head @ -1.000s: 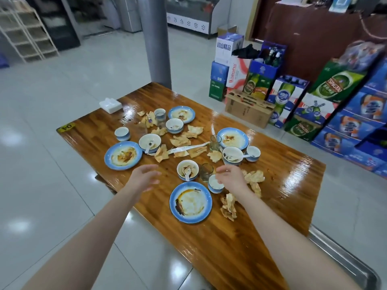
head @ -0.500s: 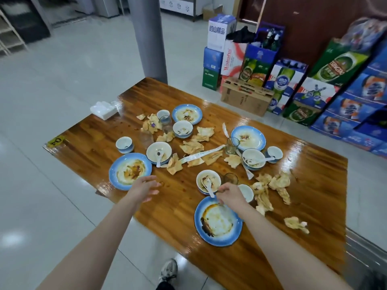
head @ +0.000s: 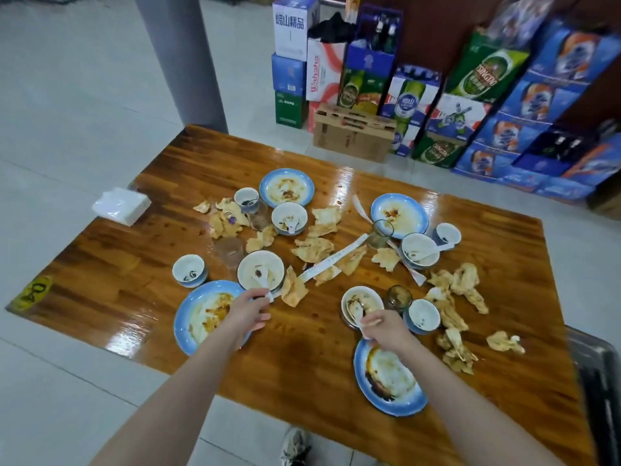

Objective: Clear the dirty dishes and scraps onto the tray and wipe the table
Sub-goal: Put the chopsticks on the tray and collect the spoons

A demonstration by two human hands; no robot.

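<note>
Pale grey floor tiles (head: 84, 95) with a soft sheen fill the room's left side. A round grey pillar (head: 181, 58) rises just beyond the far corner of a glossy, varnished wooden table (head: 302, 364), whose top carries bright patches of reflected light. Behind it, green Tsingtao beer cartons (head: 484, 75) and blue cartons (head: 537, 105) are stacked against a dark brown wall (head: 433, 31). A plain brown cardboard box (head: 353, 132) sits on the floor before them.

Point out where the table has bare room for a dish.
Bare wood: between the near-left plate and near-right plate; the left end between tissue pack and yellow sticker; the far-right corner past the scraps. The middle is crowded.
</note>
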